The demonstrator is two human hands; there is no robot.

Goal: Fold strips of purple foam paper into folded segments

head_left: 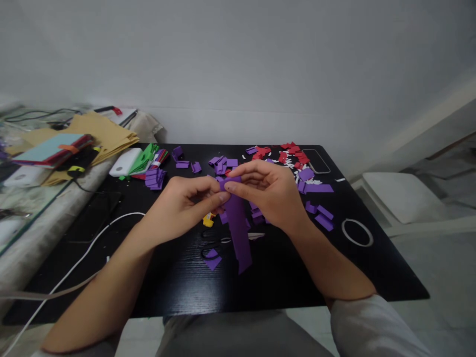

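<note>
A long purple paper strip [238, 230] hangs down from between my two hands, its upper end folded over. My left hand [188, 201] pinches the left side of that fold between thumb and fingertips. On the right side, my right hand [269, 191] grips the same fold with its thumb in front. Beneath the strip lies a pair of scissors [211, 244] with black handles, partly hidden by the paper, blades pointing right. One small purple paper piece [213, 260] rests by the handles. A small yellow object [208, 219] sits just below my left fingers.
Around my hands on the black table [178, 277] lie folded purple pieces [154, 178], red scraps [293, 148] and white bits. A ring of tape [357, 233] is at the right. A white cable [89, 248] crosses the left side; brown envelopes [98, 134] are piled beyond it.
</note>
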